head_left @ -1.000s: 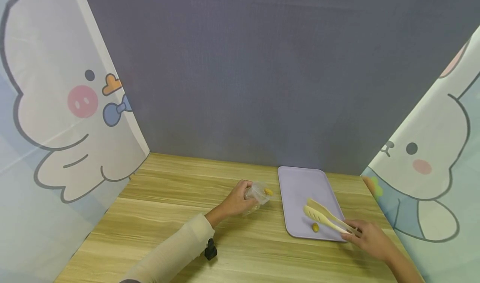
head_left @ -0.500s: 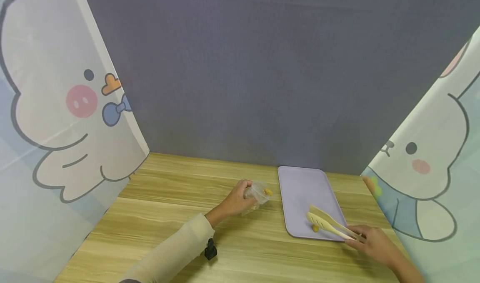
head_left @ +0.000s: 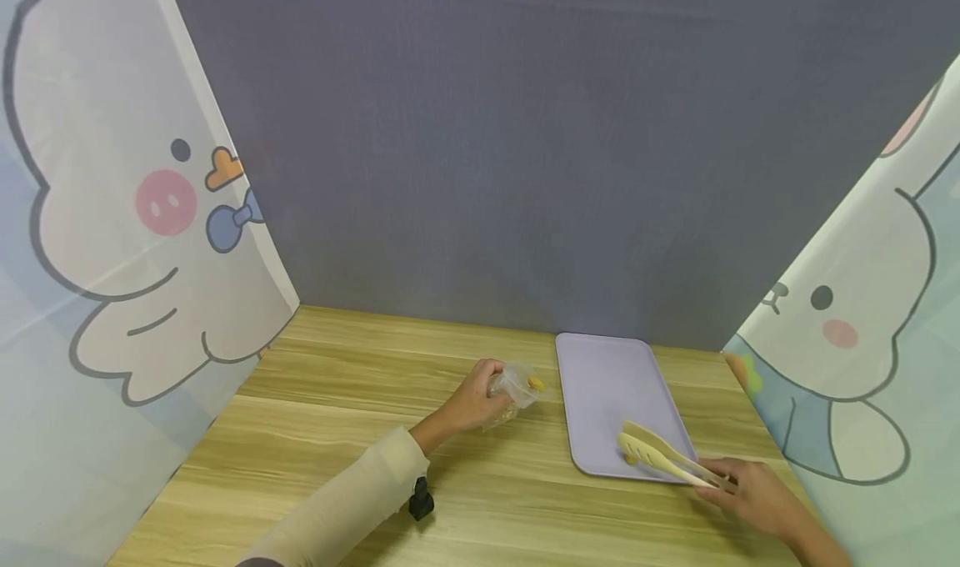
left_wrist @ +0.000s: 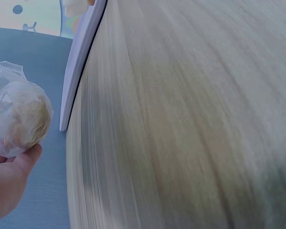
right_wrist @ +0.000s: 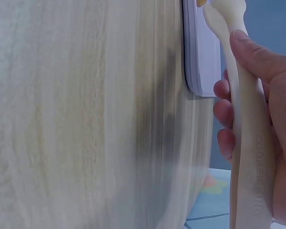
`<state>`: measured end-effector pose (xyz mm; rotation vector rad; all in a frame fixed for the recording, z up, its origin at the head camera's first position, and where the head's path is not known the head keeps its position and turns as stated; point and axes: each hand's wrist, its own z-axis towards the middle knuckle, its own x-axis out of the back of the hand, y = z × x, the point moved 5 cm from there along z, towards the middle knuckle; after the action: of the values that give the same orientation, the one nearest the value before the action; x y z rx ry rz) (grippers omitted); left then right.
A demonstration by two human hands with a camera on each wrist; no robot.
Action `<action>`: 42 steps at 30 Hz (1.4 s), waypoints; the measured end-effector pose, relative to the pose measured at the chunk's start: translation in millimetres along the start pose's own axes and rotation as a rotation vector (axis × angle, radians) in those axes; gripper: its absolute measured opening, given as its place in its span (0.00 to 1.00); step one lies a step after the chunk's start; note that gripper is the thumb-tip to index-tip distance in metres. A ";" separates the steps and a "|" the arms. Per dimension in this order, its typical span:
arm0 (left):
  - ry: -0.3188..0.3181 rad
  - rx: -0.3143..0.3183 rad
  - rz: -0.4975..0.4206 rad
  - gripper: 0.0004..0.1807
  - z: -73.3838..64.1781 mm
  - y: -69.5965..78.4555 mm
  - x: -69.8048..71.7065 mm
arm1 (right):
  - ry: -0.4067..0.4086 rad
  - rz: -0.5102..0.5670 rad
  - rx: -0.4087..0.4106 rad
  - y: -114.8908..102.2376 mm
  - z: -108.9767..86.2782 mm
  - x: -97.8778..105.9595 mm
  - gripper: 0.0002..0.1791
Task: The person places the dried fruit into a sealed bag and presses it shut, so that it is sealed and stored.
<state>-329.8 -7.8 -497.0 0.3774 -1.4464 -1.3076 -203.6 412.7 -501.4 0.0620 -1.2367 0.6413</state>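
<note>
A small yellow piece (head_left: 630, 459) shows at the near end of the purple tray (head_left: 607, 371), partly hidden by the tongs (right_wrist: 253, 129); whether they pinch it, I cannot tell. The right hand (head_left: 756, 498) grips the tongs. Left of the tray, the left hand (head_left: 472, 398) holds a clear bag (head_left: 517, 386) over the table (head_left: 337, 404).

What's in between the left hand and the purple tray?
In the head view, the clear bag with a yellow piece at its end, then bare wooden table.
</note>
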 end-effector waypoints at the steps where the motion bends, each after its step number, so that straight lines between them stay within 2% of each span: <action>1: 0.002 0.001 0.004 0.25 0.1 -0.1 0.0 | -0.001 -0.001 0.005 0.5 -0.7 -0.1 0.20; 14: 0.023 0.005 0.033 0.26 1.5 0.3 -0.2 | -0.065 0.070 0.012 3.5 -4.2 -3.0 0.17; 23: 0.015 0.015 0.020 0.26 2.1 -0.3 -1.2 | -0.032 0.053 0.009 5.3 -5.8 -3.8 0.18; 36: 0.019 0.029 0.031 0.25 1.6 -1.5 -1.2 | -0.076 0.044 0.008 4.3 -6.7 -7.6 0.18; 42: 0.029 0.038 0.038 0.25 1.8 -2.4 -1.3 | -0.090 0.032 -0.039 3.6 -5.7 -6.3 0.19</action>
<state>-331.8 -6.7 -499.2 0.3902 -1.4491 -1.2411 -201.6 415.2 -510.1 0.0398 -1.3392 0.6475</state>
